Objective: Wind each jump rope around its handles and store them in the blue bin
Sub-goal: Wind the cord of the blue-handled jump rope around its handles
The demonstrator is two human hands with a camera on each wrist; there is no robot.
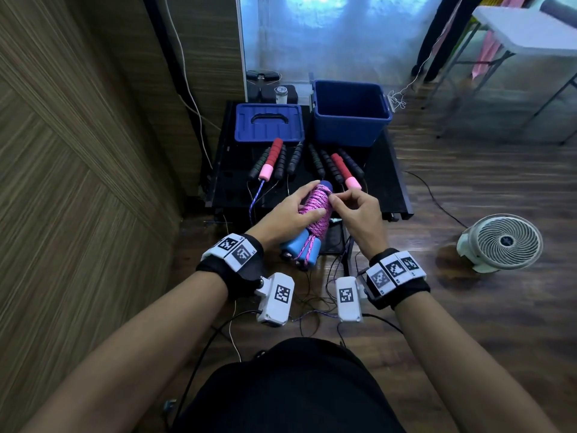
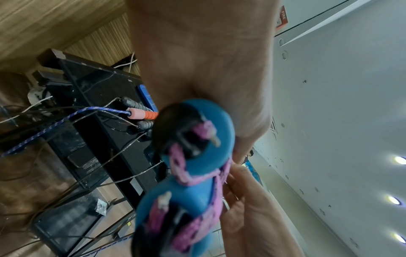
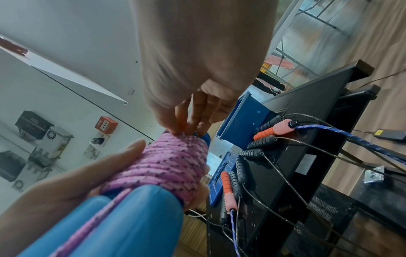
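My left hand point(image 1: 287, 214) grips a jump rope bundle point(image 1: 313, 214): two blue foam handles point(image 3: 131, 220) side by side with pink rope point(image 3: 171, 167) wound round them. My right hand point(image 1: 349, 210) pinches the pink rope at the bundle's far end, fingertips point(image 3: 186, 129) pressed on the top coils. The handles' black end caps point(image 2: 178, 128) show close up, with the rope's knotted ends. The open blue bin point(image 1: 349, 112) stands at the back right of the black table point(image 1: 387, 170).
Several unwound ropes lie on the table: black handles point(image 1: 282, 162) and red-and-pink handles point(image 1: 270, 157) with a blue rope point(image 3: 342, 133) and thin cables hanging over the front edge. The bin's blue lid point(image 1: 269, 122) lies left of the bin. A white fan point(image 1: 502, 242) sits on the floor right.
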